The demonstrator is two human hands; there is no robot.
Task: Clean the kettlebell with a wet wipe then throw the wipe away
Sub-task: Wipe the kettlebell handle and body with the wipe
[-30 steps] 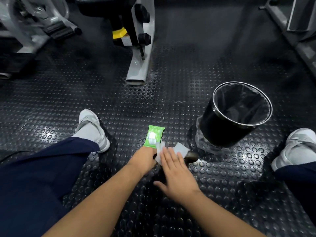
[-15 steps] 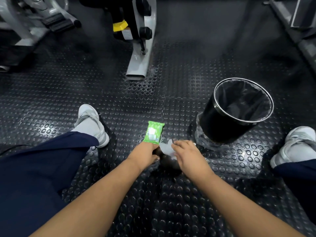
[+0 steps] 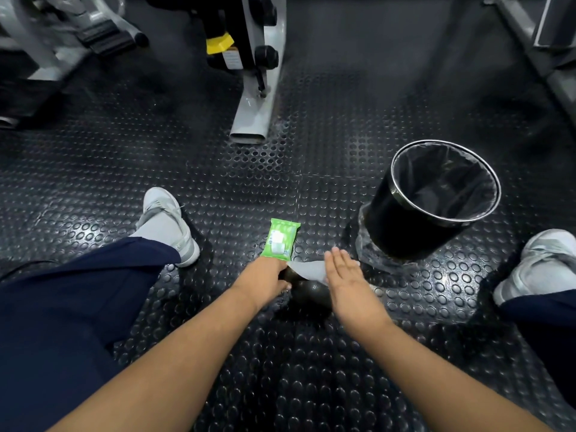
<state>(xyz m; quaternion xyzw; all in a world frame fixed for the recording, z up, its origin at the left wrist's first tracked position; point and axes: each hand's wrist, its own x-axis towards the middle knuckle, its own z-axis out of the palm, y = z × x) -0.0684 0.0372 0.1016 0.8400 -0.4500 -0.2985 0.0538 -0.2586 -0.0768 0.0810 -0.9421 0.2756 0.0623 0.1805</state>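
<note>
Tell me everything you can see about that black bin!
The bin is round and black with a shiny metal rim. A dark plastic liner sits inside, and crumpled plastic bunches round its foot. It stands upright and open on the studded rubber floor, beyond the right hand, which does not touch it.

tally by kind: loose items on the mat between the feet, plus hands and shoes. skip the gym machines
kettlebell: 1
wet wipe: 1
wipe pack: 1
bin: 1
hands: 2 (left hand, right hand)
shoes: 2
total: 8
</note>
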